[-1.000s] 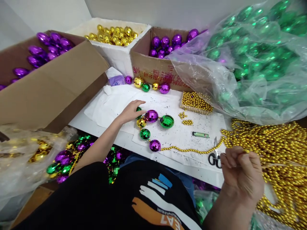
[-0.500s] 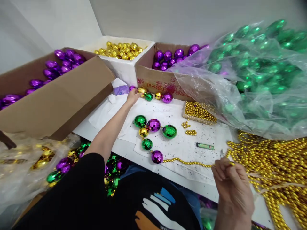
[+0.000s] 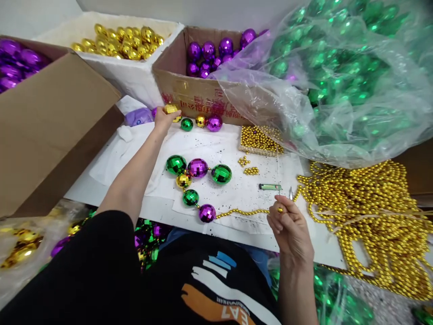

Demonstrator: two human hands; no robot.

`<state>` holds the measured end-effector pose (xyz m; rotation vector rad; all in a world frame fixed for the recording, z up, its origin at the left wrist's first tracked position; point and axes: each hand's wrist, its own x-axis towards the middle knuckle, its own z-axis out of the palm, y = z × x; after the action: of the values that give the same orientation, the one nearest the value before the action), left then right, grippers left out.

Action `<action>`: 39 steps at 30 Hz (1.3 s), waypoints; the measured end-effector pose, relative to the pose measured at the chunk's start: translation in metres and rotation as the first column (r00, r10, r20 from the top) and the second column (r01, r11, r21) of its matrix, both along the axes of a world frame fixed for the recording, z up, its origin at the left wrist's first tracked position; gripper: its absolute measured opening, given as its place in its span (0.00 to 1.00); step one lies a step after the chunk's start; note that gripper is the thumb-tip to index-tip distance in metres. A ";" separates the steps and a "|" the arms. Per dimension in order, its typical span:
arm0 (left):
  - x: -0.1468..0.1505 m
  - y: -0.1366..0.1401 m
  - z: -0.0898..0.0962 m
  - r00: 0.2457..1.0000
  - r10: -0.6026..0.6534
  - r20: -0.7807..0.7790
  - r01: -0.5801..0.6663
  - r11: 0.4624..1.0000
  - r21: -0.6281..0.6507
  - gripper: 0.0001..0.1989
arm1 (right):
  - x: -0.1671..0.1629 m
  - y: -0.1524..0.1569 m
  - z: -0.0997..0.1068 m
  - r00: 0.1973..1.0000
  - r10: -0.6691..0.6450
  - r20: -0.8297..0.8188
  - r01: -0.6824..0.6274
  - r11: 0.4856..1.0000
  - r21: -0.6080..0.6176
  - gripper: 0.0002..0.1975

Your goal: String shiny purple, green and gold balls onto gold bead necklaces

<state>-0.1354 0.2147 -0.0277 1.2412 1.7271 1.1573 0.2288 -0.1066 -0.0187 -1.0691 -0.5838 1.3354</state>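
At the back of the table, my left hand point(image 3: 165, 120) has its fingers closed round a large faceted gold ball point(image 3: 172, 111). To the right of that ball lie a green ball point(image 3: 186, 124), a small gold ball point(image 3: 200, 121) and a purple ball point(image 3: 214, 123). My right hand point(image 3: 289, 228), at the front right, pinches a small gold bead point(image 3: 280, 209); a thin thread seems to rise above it. A gold bead strand point(image 3: 241, 211) runs from the hand to a purple ball point(image 3: 207, 213), joined to a branched cluster of green, gold and purple balls.
A green cutter point(image 3: 269, 187) and a pointed metal tip point(image 3: 291, 194) lie near my right hand. Behind are a bead tray point(image 3: 246, 145), a cardboard box point(image 3: 169, 88), a white foam box point(image 3: 135, 74) and a plastic bag point(image 3: 257, 92) of green balls. Gold strands point(image 3: 365, 216) heap right.
The view has shifted right and down. My left hand stays on the gold ball, which sits slightly farther from the green one. My right hand has moved a little left, toward the cutter.
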 end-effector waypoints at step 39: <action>0.135 -0.251 0.008 0.086 -0.296 0.951 0.693 0.704 0.157 0.34 | -0.034 0.014 0.006 0.996 -0.031 0.085 0.029 0.999 0.029 0.09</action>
<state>0.0001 -0.0358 -0.0193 0.5301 0.3851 0.7600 0.1945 -0.0922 -0.0129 -1.1128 -0.6454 1.2566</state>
